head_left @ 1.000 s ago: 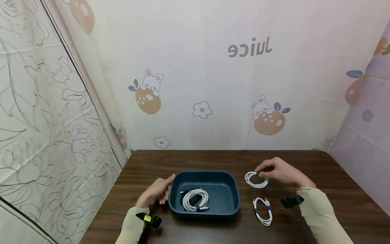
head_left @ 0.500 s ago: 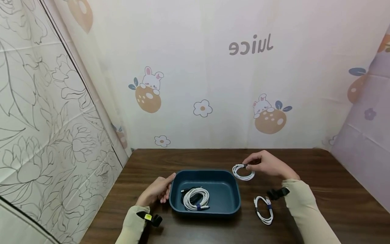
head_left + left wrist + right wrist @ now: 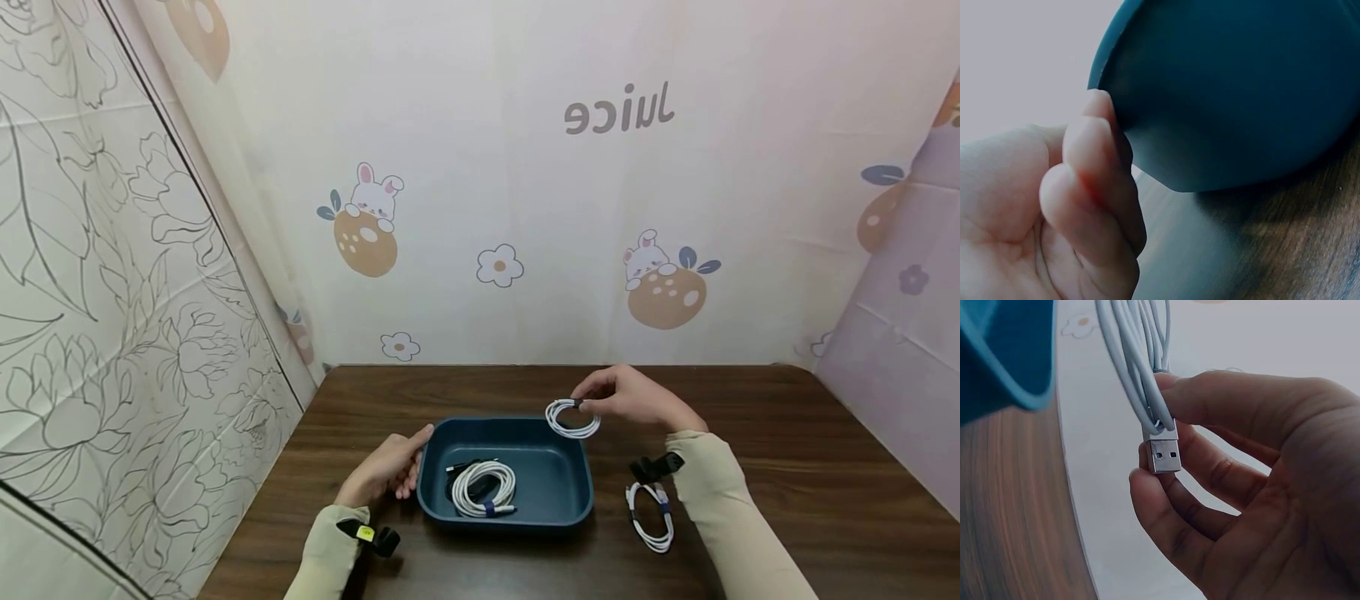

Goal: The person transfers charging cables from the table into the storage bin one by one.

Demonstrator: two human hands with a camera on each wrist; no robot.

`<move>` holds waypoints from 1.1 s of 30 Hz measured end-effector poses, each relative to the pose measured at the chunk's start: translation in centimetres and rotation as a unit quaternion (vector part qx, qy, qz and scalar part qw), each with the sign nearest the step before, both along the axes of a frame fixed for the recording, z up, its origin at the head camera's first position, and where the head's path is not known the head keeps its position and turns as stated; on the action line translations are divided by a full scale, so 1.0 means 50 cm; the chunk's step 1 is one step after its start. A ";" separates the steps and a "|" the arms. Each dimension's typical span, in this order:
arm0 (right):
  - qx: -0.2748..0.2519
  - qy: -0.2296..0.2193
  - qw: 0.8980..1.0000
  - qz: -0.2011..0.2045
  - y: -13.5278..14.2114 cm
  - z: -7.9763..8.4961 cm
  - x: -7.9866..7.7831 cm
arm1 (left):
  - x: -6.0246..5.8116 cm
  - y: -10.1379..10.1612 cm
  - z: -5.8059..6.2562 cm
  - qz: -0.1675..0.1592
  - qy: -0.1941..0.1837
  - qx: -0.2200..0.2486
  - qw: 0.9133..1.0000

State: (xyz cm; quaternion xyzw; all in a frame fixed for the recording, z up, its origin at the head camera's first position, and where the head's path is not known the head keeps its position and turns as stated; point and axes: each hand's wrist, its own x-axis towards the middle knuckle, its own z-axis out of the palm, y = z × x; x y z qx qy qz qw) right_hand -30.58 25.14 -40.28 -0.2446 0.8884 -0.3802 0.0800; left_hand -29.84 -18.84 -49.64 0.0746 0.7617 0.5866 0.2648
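Note:
My right hand (image 3: 630, 397) pinches a coiled white USB cable (image 3: 572, 419) by its dark tie, holding it up over the back right corner of a dark blue plastic bin (image 3: 555, 523). In the right wrist view the cable's metal USB plug (image 3: 1164, 456) shows between thumb and fingers. At the bin's left side, my left hand (image 3: 384, 471) grips the rim, its fingers curled against the outer wall in the left wrist view. Inside the bin a thicker coiled white cable (image 3: 495, 479) with a blue tie lies on a black cable (image 3: 459, 468).
Another coiled white USB cable (image 3: 651, 533) with a blue tie lies on the brown wooden table (image 3: 750, 483), right of the bin and close to the right wrist camera. A patterned curtain (image 3: 498, 192) hangs behind the table, and another stands along its left side.
My right hand has carried the coiled USB cable leftward, from above the table to the bin's back right corner. The left hand stays on the bin, which has not visibly moved.

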 end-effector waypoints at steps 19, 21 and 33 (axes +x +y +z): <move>-0.005 0.014 0.999 0.039 -0.094 -0.006 -0.010 | -0.001 -0.002 -0.005 0.000 -0.004 0.003 1.000; -0.010 0.015 0.999 0.041 -0.102 -0.006 -0.010 | -0.002 -0.002 -0.004 -0.001 -0.004 0.005 1.000; -0.017 0.014 0.998 0.059 -0.142 -0.013 -0.017 | -0.004 -0.003 -0.005 -0.001 -0.004 0.004 1.000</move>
